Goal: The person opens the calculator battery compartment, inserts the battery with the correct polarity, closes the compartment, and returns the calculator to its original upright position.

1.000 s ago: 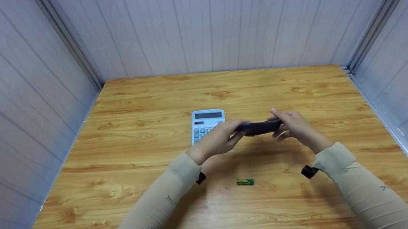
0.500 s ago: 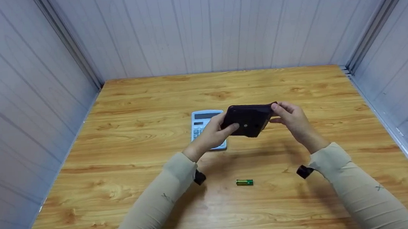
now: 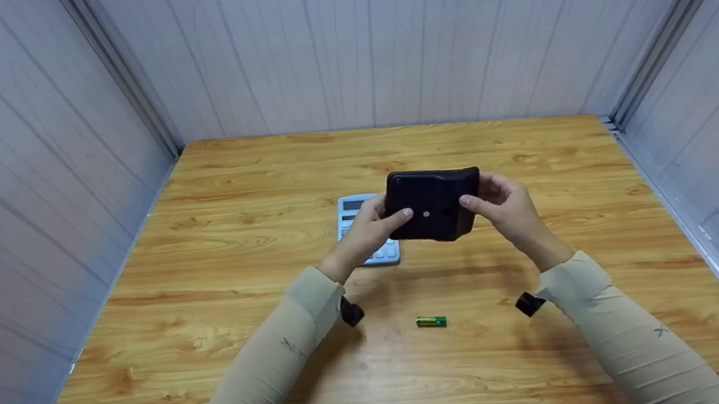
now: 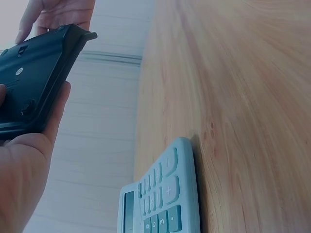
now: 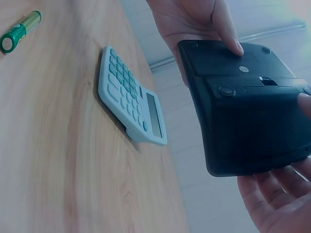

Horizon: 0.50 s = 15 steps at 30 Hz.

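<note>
Both hands hold up a black calculator (image 3: 432, 205) above the table, its back facing the head camera. My left hand (image 3: 365, 231) grips the left edge, thumb on the back and fingers behind. On the opposite edge, my right hand (image 3: 512, 210) pinches it the same way. A pale round sticker, small feet and a latch slot show on the calculator's back (image 5: 252, 111) in the right wrist view; its keys are hidden. Beneath the left hand lies a light blue calculator (image 3: 381, 253), face up and partly covered. A green and gold battery (image 3: 431, 322) lies nearer the front.
The wood-grain table (image 3: 248, 345) is bounded by pale panelled walls (image 3: 344, 45) at the back and sides. A small black wrist camera (image 3: 351, 311) hangs under the left sleeve, and another black camera (image 3: 530, 304) under the right.
The black calculator has tilted up from edge-on until its back faces the head camera, and has risen slightly. The right thumb has come onto its back. The battery and light blue calculator stay put.
</note>
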### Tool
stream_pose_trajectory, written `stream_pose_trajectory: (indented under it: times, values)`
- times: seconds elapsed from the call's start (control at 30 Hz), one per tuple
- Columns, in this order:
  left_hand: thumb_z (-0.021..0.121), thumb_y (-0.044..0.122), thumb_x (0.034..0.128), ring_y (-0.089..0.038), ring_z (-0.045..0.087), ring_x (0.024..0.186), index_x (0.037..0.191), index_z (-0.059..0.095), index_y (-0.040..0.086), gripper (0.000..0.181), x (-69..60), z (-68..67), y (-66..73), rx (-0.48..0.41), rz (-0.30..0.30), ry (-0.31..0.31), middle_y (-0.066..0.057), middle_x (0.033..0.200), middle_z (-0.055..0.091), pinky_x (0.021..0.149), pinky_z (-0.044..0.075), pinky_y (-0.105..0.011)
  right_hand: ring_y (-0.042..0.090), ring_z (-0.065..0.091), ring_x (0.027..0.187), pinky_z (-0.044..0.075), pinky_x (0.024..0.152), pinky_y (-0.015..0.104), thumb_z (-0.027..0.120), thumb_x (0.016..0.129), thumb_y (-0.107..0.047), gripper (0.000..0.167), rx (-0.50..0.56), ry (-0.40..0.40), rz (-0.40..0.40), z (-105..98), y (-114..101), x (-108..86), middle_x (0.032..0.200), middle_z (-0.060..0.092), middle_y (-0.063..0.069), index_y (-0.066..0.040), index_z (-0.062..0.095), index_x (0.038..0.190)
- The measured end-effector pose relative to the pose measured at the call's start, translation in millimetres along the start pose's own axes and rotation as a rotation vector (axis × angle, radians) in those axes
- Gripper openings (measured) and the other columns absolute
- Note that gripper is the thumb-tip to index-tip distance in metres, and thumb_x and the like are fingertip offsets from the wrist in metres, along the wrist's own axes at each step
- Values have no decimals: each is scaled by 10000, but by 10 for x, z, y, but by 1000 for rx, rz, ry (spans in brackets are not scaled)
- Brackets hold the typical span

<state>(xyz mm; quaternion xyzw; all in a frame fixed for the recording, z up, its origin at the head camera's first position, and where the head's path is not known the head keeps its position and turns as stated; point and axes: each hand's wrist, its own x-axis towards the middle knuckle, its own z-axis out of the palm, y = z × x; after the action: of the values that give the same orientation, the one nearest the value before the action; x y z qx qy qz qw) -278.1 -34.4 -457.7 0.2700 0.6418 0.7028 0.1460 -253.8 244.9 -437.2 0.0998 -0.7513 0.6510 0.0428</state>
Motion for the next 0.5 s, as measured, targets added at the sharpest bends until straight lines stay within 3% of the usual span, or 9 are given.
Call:
stream_pose_trajectory:
  times: [0.5]
  values:
    - [578,60,1116,-305,760,1206,1541,530,1,431,32,29,-27,-104,-66,60,-260,1396,696,1027,642,-458,100,732,894,645,785,235,798,1003,-144,438,5,36,50,74,41,36,1043,737,5,70,661,1359]
